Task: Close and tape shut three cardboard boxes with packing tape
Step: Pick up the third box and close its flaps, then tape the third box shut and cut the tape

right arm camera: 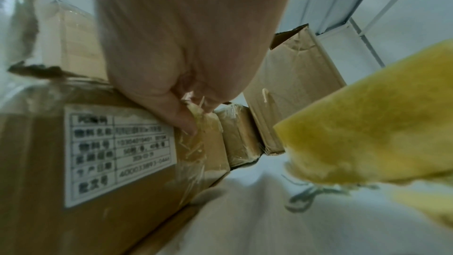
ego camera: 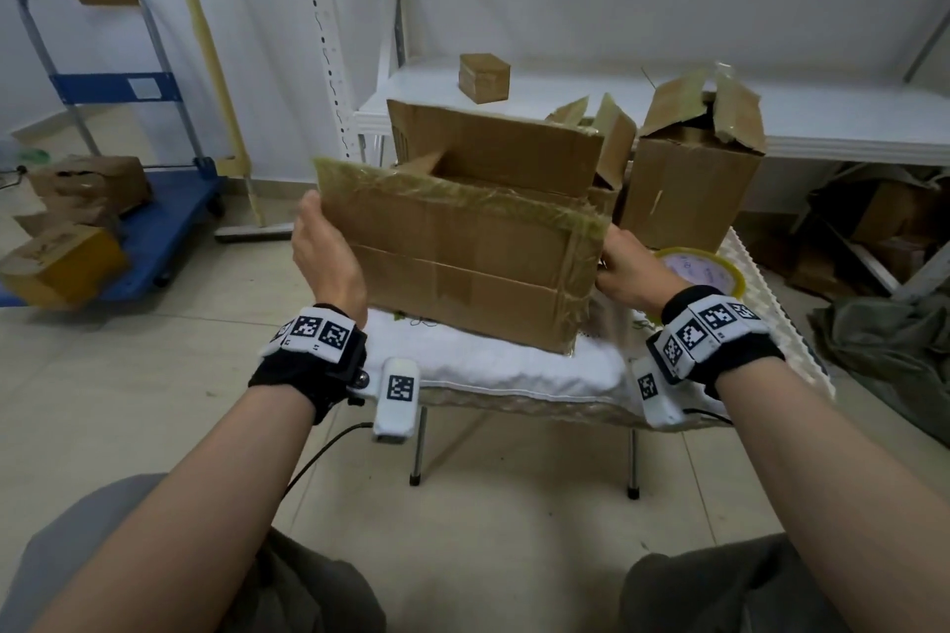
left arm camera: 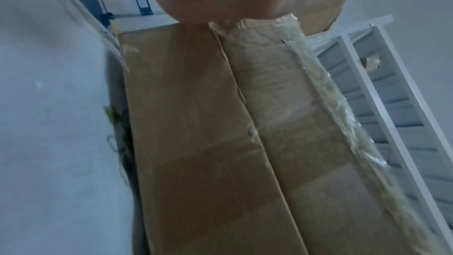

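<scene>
Head view, left to right: our left hand [ego camera: 324,252] grips the raised near flap's left end on the open cardboard box [ego camera: 462,283] sitting on the white-padded stool [ego camera: 514,370], our right hand [ego camera: 629,272] pinches its right edge, tape roll [ego camera: 704,267] just beside.

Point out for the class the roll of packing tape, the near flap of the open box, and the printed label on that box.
roll of packing tape [ego camera: 704,267]: head view, its pale top face.
near flap [ego camera: 452,211]: head view, its brown outer face.
printed label [right arm camera: 120,152]: right wrist view, middle of its white table.
</scene>
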### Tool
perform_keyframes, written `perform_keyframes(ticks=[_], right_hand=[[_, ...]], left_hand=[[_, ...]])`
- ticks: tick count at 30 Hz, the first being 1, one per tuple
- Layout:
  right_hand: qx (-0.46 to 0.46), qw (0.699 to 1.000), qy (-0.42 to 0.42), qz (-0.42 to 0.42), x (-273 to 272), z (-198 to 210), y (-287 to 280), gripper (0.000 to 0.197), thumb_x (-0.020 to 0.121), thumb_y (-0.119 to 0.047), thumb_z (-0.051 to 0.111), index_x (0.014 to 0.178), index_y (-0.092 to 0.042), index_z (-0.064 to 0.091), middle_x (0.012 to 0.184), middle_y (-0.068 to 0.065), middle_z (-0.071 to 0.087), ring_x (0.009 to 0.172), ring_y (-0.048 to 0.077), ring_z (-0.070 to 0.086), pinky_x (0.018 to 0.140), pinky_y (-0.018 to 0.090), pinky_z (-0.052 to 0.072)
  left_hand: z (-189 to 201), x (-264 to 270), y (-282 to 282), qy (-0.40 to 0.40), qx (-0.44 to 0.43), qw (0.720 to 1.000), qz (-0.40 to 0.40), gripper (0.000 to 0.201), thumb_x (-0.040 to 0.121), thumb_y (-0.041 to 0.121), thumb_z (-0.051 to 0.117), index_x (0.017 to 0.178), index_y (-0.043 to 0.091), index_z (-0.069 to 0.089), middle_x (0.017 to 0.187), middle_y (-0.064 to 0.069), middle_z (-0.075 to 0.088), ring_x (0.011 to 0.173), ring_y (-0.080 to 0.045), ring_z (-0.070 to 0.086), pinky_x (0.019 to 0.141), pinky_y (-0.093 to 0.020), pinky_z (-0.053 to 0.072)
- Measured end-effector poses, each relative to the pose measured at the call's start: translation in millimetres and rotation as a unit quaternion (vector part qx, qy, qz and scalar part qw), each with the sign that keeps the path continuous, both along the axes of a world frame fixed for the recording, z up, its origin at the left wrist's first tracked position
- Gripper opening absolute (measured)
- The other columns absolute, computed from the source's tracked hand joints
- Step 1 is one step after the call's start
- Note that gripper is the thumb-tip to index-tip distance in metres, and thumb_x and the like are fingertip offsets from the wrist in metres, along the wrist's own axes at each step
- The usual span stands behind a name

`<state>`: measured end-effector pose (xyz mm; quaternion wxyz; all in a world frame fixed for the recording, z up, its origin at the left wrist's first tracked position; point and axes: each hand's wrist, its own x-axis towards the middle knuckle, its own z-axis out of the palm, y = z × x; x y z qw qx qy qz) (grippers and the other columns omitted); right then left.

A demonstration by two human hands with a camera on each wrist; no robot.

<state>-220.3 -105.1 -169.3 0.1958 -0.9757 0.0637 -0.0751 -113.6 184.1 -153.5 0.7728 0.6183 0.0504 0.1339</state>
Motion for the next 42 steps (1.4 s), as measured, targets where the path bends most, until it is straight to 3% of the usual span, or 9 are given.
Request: perform_keyframes(ticks=[5, 9, 15, 19, 25, 29, 32, 37, 42], right_hand=[[0.184, 0.980, -0.066, 0.047, -13, 17, 10, 0.051, 0.081, 0.027, 0.042, 0.087, -0.011, 0.075, 0.097, 0.006, 0.070, 0.089, 0.001, 0.061, 0.076, 0.015, 0.044], [0.344, 0.930, -0.126, 0.018, -17, 26, 19, 0.031, 0.092, 0.019, 0.043, 0.099, 0.007, 0.071, 0.087, 0.013, 0.066, 0.062, -0.002, 0.055, 0.061, 0.013, 0.043], [0.418, 0.875, -0.231, -0.077, -1, 28, 15, 0.018, 0.100, -0.028, 0.060, 0.116, -0.022, 0.058, 0.120, 0.001, 0.057, 0.100, 0.009, 0.060, 0.087, 0.029, 0.054], [0.331, 0.903, -0.266, -0.060, 5, 30, 13, 0.091, 0.087, -0.032, 0.077, 0.153, -0.042, 0.015, 0.161, -0.003, 0.025, 0.135, 0.021, 0.047, 0.104, 0.033, 0.046], [0.242, 0.942, -0.230, -0.022, 9, 41, 27, 0.076, 0.096, -0.024, 0.068, 0.157, -0.039, 0.025, 0.138, -0.004, 0.033, 0.124, 0.009, 0.043, 0.105, 0.023, 0.040], [0.155, 0.976, -0.150, -0.035, 8, 34, 28, 0.032, 0.098, -0.044, 0.061, 0.123, -0.028, 0.071, 0.116, 0.002, 0.047, 0.103, 0.005, 0.046, 0.107, 0.037, 0.041], [0.084, 0.990, -0.104, -0.049, 8, 25, 29, 0.034, 0.096, -0.051, 0.059, 0.121, -0.032, 0.073, 0.118, -0.001, 0.050, 0.120, 0.022, 0.043, 0.108, 0.042, 0.035], [0.047, 0.995, -0.059, -0.065, 3, 31, 33, 0.034, 0.100, -0.045, 0.056, 0.130, -0.034, 0.068, 0.135, 0.001, 0.055, 0.128, 0.028, 0.037, 0.110, 0.040, 0.032], [0.180, 0.960, -0.148, -0.155, -20, 46, 8, 0.019, 0.098, -0.014, 0.056, 0.109, -0.022, 0.071, 0.113, 0.002, 0.067, 0.104, 0.017, 0.062, 0.093, 0.036, 0.052]], left_hand=[[-8, 10, 5, -0.025, 0.165, 0.986, -0.011, 0.047, 0.099, 0.057, 0.037, 0.098, 0.018, 0.063, 0.096, 0.004, 0.064, 0.090, -0.009, 0.057, 0.084, -0.024, 0.045], [-15, 15, 4, -0.021, 0.237, 0.971, -0.019, 0.050, 0.086, 0.061, 0.057, 0.106, 0.016, 0.053, 0.104, 0.000, 0.058, 0.100, -0.024, 0.056, 0.089, -0.039, 0.048], [-17, 14, -2, -0.033, 0.311, 0.950, -0.017, 0.061, 0.081, 0.053, 0.065, 0.125, 0.012, 0.053, 0.123, -0.003, 0.049, 0.122, -0.024, 0.043, 0.107, -0.042, 0.039], [-17, 14, -9, -0.029, 0.345, 0.938, -0.003, 0.063, 0.086, 0.049, 0.064, 0.134, 0.010, 0.049, 0.134, -0.008, 0.044, 0.129, -0.026, 0.035, 0.108, -0.040, 0.032], [-24, 12, -13, -0.066, 0.408, 0.910, 0.029, 0.067, 0.086, 0.042, 0.069, 0.140, 0.010, 0.045, 0.141, -0.011, 0.033, 0.133, -0.029, 0.033, 0.111, -0.039, 0.028], [-18, 7, -16, -0.198, 0.494, 0.846, 0.024, 0.068, 0.086, 0.022, 0.067, 0.147, 0.015, 0.037, 0.156, -0.012, 0.024, 0.147, -0.029, 0.022, 0.124, -0.045, 0.011], [-11, 0, -27, -0.271, 0.540, 0.792, -0.090, 0.074, 0.091, 0.017, 0.062, 0.155, 0.024, 0.026, 0.166, -0.005, 0.008, 0.154, -0.026, 0.004, 0.125, -0.047, 0.003], [-4, -8, -48, -0.231, 0.686, 0.634, -0.272, 0.065, 0.101, 0.060, 0.027, 0.158, 0.034, 0.013, 0.167, 0.006, 0.002, 0.154, -0.019, -0.002, 0.124, -0.047, -0.002], [-3, -10, -54, -0.165, 0.719, 0.602, -0.306, 0.069, 0.098, 0.068, 0.016, 0.158, 0.035, 0.012, 0.167, 0.010, 0.005, 0.154, -0.017, 0.003, 0.124, -0.047, 0.000]])
